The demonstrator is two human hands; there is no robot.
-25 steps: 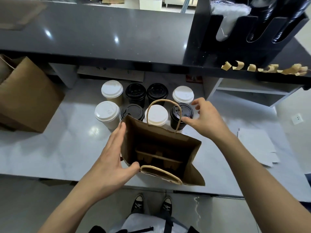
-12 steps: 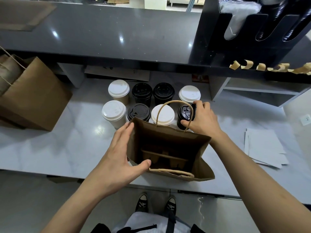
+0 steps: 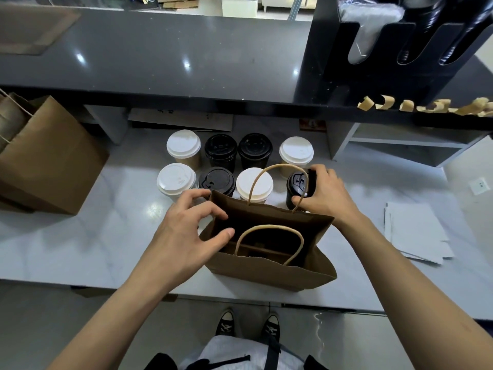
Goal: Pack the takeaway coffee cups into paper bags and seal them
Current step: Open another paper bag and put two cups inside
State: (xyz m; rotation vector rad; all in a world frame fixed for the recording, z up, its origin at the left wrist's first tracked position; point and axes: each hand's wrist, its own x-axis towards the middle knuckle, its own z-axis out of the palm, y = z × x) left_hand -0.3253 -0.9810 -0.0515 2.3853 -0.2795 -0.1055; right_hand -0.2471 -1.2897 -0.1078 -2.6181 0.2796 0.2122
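Just the one camera here, strapped to the person's head and pointed forward and down. It's close in over the white counter [image 3: 80, 236], near enough that both forearms run up from the bottom corners and the shoes [image 3: 248, 325] show straight below. Super wide lens, so the dark upper ledge [image 3: 160, 57] bows across the top. No second view to overlap with.

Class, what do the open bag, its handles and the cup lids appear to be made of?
Open bag: matte brown kraft paper, creased.
Handles: twisted paper cord, apparently.
White lid and black lid: likely moulded plastic, with a slight sheen and raised rims.
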